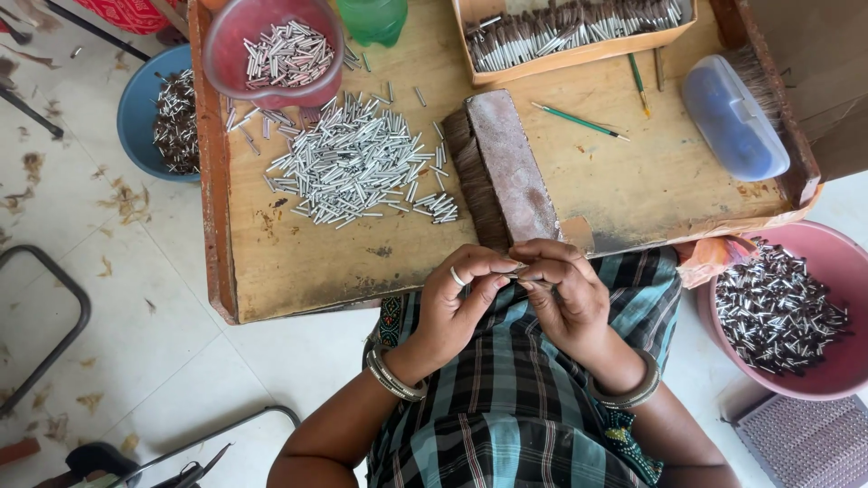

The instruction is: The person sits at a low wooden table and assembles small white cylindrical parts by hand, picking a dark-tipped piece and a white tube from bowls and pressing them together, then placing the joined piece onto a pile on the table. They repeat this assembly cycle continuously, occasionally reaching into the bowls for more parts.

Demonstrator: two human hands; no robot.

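- Lower centre of frame: a small thin piece, its kind too small to tell, lies between my two hands, long axis roughly left to right.
- My left hand and right hand meet on it; both sets of fingers are pinched closed around it.
- Just above: a wooden brush block on the tabletop.
- Upper left: a heap of silver tubes.

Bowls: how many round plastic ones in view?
3. A blue bowl on the floor left of the wooden tray, a maroon bowl on the tray's top-left corner, and a pink bowl at the right. More may lie out of frame.
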